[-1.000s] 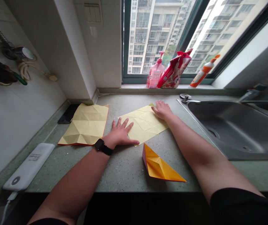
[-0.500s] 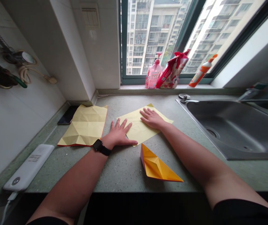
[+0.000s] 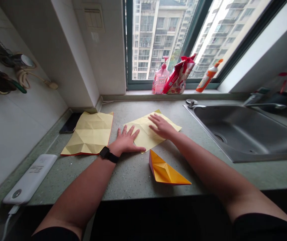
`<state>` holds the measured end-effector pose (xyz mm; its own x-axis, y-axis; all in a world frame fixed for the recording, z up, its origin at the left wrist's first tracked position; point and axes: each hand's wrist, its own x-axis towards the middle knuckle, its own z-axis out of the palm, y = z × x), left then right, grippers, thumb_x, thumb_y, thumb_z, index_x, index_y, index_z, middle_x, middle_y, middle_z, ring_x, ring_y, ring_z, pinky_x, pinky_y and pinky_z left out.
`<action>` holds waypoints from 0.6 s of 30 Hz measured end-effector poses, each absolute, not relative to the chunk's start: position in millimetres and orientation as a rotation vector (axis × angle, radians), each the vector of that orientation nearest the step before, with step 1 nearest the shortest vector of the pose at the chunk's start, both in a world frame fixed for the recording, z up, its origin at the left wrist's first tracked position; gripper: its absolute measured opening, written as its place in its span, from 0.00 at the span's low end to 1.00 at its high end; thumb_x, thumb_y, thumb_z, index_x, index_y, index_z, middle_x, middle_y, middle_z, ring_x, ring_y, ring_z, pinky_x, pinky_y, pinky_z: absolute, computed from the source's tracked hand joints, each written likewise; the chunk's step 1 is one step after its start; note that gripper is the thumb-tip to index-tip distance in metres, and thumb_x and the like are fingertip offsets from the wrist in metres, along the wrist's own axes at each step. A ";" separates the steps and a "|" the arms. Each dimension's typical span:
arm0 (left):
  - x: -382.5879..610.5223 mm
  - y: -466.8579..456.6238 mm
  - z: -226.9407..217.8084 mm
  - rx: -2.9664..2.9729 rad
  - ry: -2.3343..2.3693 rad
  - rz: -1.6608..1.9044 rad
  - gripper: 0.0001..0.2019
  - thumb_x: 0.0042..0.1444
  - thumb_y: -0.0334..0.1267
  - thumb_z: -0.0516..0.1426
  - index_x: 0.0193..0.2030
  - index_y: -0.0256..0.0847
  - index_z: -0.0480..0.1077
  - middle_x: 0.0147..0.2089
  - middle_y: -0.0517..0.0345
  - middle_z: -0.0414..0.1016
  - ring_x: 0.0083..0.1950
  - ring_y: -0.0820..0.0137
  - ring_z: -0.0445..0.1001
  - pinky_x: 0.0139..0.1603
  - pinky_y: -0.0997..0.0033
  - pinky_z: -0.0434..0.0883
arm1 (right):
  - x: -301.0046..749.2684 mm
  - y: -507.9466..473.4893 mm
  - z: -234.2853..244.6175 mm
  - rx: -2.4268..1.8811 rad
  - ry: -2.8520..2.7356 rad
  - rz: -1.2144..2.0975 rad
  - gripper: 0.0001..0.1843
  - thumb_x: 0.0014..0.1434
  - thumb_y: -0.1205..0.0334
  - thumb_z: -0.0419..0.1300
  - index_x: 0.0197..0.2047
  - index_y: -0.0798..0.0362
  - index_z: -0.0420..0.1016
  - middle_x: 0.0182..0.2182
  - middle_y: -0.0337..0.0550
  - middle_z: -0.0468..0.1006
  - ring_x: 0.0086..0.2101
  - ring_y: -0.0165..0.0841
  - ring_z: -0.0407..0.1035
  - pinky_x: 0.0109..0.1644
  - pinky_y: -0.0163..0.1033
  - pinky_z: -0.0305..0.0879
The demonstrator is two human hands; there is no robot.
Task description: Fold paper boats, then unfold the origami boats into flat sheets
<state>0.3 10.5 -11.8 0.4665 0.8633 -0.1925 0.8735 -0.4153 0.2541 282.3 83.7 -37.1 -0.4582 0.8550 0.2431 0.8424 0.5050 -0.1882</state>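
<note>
A creased yellow paper sheet [image 3: 146, 134] lies flat on the speckled green counter [image 3: 133, 177]. My left hand [image 3: 125, 142], with a black watch on the wrist, presses open on the sheet's near left corner, fingers spread. My right hand [image 3: 160, 126] lies flat and open on the middle of the same sheet. A folded orange paper boat [image 3: 165, 171] sits just in front of the sheet, near the counter's edge. A second creased yellow sheet [image 3: 90, 134] lies to the left, untouched.
A steel sink [image 3: 249, 134] with a tap fills the right side. A white power bank [image 3: 30, 179] and a dark phone [image 3: 69, 123] lie at the left. On the window sill stand a pink pump bottle [image 3: 160, 80], a red pouch [image 3: 177, 76] and an orange-capped bottle [image 3: 206, 79].
My right hand has slid leftward across the sheet, from its far right corner to its middle. The left hand has stayed pressed on the near corner.
</note>
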 end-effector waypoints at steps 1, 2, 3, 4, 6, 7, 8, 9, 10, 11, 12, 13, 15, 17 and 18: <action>0.2 10.7 -12.1 2.404 1.474 -0.050 0.64 0.49 0.84 0.58 0.86 0.52 0.49 0.89 0.45 0.36 0.87 0.29 0.29 0.80 0.21 0.29 | 271.7 78.0 -41.8 -1.369 -2.528 0.112 0.37 0.77 0.39 0.49 0.80 0.47 0.65 0.79 0.51 0.64 0.79 0.53 0.52 0.81 0.65 0.50; 0.1 11.0 -12.3 2.406 1.473 -0.055 0.64 0.49 0.84 0.58 0.86 0.52 0.48 0.89 0.45 0.36 0.87 0.29 0.29 0.80 0.21 0.29 | 265.8 73.7 -45.8 -1.381 -2.573 0.146 0.37 0.77 0.38 0.48 0.80 0.45 0.64 0.80 0.50 0.62 0.79 0.53 0.51 0.81 0.66 0.49; 0.1 11.2 -12.5 2.407 1.474 -0.063 0.65 0.49 0.84 0.58 0.86 0.52 0.48 0.89 0.45 0.36 0.87 0.29 0.29 0.80 0.21 0.29 | 265.2 71.0 -48.3 -1.446 -2.581 0.161 0.37 0.77 0.38 0.47 0.81 0.44 0.63 0.81 0.49 0.59 0.79 0.53 0.50 0.81 0.67 0.47; 0.1 11.4 -12.5 2.408 1.476 -0.070 0.65 0.49 0.84 0.57 0.86 0.52 0.48 0.89 0.45 0.36 0.87 0.29 0.29 0.80 0.22 0.30 | 269.8 70.0 -49.1 -1.556 -2.555 0.165 0.38 0.77 0.37 0.47 0.82 0.44 0.61 0.82 0.49 0.56 0.80 0.54 0.49 0.81 0.67 0.46; 0.1 11.4 -12.1 2.408 1.484 -0.084 0.65 0.50 0.84 0.57 0.87 0.51 0.47 0.89 0.44 0.35 0.87 0.29 0.29 0.80 0.22 0.30 | 291.0 72.4 -46.4 -1.835 -2.423 0.162 0.39 0.77 0.38 0.46 0.83 0.46 0.59 0.83 0.53 0.52 0.80 0.54 0.47 0.82 0.67 0.45; 0.2 11.2 -11.5 2.408 1.487 -0.091 0.64 0.51 0.84 0.57 0.87 0.50 0.47 0.89 0.44 0.35 0.87 0.30 0.28 0.80 0.22 0.30 | 304.4 74.8 -43.8 -1.973 -2.332 0.166 0.40 0.77 0.38 0.45 0.83 0.48 0.58 0.83 0.54 0.51 0.80 0.55 0.46 0.81 0.68 0.44; 0.2 10.8 -10.6 2.410 1.490 -0.096 0.64 0.51 0.83 0.57 0.87 0.50 0.47 0.89 0.44 0.35 0.87 0.30 0.28 0.80 0.22 0.30 | 317.4 77.4 -41.1 -2.084 -2.244 0.173 0.41 0.77 0.38 0.45 0.83 0.50 0.56 0.83 0.56 0.51 0.80 0.56 0.46 0.81 0.69 0.43; 0.1 10.4 -9.4 2.412 1.492 -0.100 0.64 0.52 0.83 0.57 0.87 0.49 0.47 0.89 0.44 0.36 0.87 0.30 0.29 0.81 0.23 0.30 | 328.7 79.9 -38.8 -2.157 -2.176 0.180 0.42 0.77 0.38 0.44 0.84 0.52 0.55 0.83 0.58 0.50 0.80 0.56 0.45 0.81 0.69 0.42; -0.2 9.8 -7.8 2.414 1.492 -0.103 0.63 0.52 0.82 0.58 0.87 0.49 0.48 0.89 0.44 0.36 0.87 0.30 0.29 0.81 0.23 0.31 | 337.5 81.9 -37.2 -2.198 -2.130 0.188 0.43 0.77 0.38 0.43 0.84 0.53 0.54 0.83 0.59 0.49 0.80 0.56 0.44 0.82 0.69 0.42; -0.6 9.2 -5.8 2.415 1.492 -0.103 0.63 0.52 0.82 0.59 0.86 0.50 0.48 0.89 0.43 0.37 0.87 0.30 0.30 0.80 0.22 0.31 | 343.4 83.4 -36.3 -2.215 -2.101 0.194 0.43 0.76 0.37 0.43 0.84 0.54 0.54 0.83 0.59 0.49 0.80 0.57 0.44 0.82 0.69 0.41; -1.3 8.7 -3.5 2.413 1.491 -0.096 0.62 0.52 0.81 0.60 0.86 0.50 0.50 0.89 0.43 0.39 0.87 0.30 0.32 0.80 0.21 0.32 | 346.8 84.3 -35.9 -2.213 -2.086 0.198 0.44 0.76 0.37 0.44 0.84 0.55 0.55 0.83 0.59 0.49 0.80 0.57 0.45 0.82 0.69 0.42; -2.1 8.3 -0.8 2.406 1.492 -0.076 0.60 0.54 0.79 0.60 0.86 0.50 0.51 0.88 0.44 0.41 0.87 0.31 0.35 0.80 0.21 0.33 | 348.1 84.6 -35.8 -2.198 -2.073 0.197 0.44 0.76 0.37 0.45 0.83 0.55 0.56 0.82 0.60 0.51 0.80 0.58 0.46 0.81 0.70 0.42; -3.8 8.4 5.0 2.376 1.508 0.017 0.52 0.61 0.75 0.57 0.85 0.50 0.53 0.87 0.44 0.49 0.87 0.36 0.42 0.81 0.23 0.37 | 346.7 84.3 -35.3 -2.132 -2.027 0.160 0.42 0.75 0.40 0.48 0.82 0.57 0.59 0.81 0.61 0.57 0.78 0.59 0.51 0.81 0.71 0.46; -4.4 10.8 11.0 2.358 1.543 0.180 0.42 0.70 0.68 0.53 0.83 0.49 0.56 0.84 0.44 0.58 0.84 0.43 0.53 0.83 0.31 0.45 | 342.8 83.1 -33.9 -1.977 -1.980 0.076 0.38 0.75 0.45 0.51 0.79 0.59 0.65 0.76 0.63 0.66 0.75 0.58 0.59 0.79 0.69 0.52; -4.0 13.3 14.0 2.360 1.572 0.270 0.38 0.72 0.64 0.52 0.82 0.48 0.58 0.81 0.44 0.63 0.82 0.46 0.58 0.83 0.36 0.50 | 340.1 82.3 -33.0 -1.863 -1.974 0.029 0.35 0.75 0.48 0.52 0.77 0.58 0.68 0.74 0.62 0.71 0.73 0.57 0.62 0.79 0.67 0.56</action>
